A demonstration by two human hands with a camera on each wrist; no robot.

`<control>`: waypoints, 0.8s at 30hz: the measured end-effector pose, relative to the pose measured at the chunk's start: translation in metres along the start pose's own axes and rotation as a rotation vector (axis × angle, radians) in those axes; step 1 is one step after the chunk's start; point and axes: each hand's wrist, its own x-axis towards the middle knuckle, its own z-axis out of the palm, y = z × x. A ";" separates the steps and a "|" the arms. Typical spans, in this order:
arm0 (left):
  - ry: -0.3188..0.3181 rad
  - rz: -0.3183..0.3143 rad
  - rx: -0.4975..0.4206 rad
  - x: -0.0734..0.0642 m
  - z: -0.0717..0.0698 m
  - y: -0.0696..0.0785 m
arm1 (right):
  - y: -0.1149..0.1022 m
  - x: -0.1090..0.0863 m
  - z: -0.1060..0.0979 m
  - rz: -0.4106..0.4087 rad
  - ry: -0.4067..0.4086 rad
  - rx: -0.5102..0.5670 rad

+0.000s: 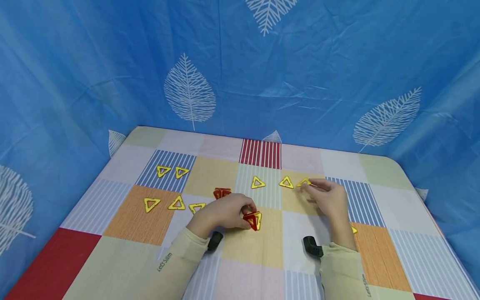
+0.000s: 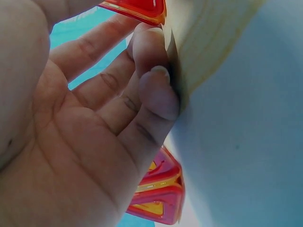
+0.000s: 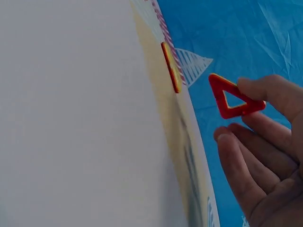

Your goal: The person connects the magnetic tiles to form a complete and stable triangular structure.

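Note:
In the head view my left hand (image 1: 225, 210) is low over the middle of the table. Its thumb and fingers grip a small cluster of triangle tiles, a red triangle tile (image 1: 251, 222) in front and a yellow triangle tile (image 1: 258, 217) against it. The left wrist view shows only a red edge of the tiles (image 2: 142, 10) at the top. My right hand (image 1: 331, 198) pinches a yellow triangle tile (image 1: 304, 181) by one corner; this tile looks red-orange in the right wrist view, raised off the cloth. Beside it lies another yellow triangle tile (image 1: 286, 182).
Red triangle tiles (image 1: 222, 192) stand joined behind my left hand, partly hidden. Several yellow triangle tiles (image 1: 151, 204) lie flat to the left, and one yellow triangle tile (image 1: 257, 182) lies farther back. My right forearm partly covers a yellow piece (image 1: 354, 229). A blue curtain (image 1: 292, 83) hangs behind the table.

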 end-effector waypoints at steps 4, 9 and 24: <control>-0.003 -0.002 -0.003 0.000 -0.001 0.000 | -0.004 0.000 -0.002 -0.096 -0.052 -0.023; -0.008 0.000 0.000 -0.001 -0.001 0.001 | -0.005 -0.002 0.002 -0.221 -0.226 0.003; -0.012 -0.016 0.018 0.002 0.000 0.001 | -0.013 -0.009 0.019 -0.356 -0.690 0.103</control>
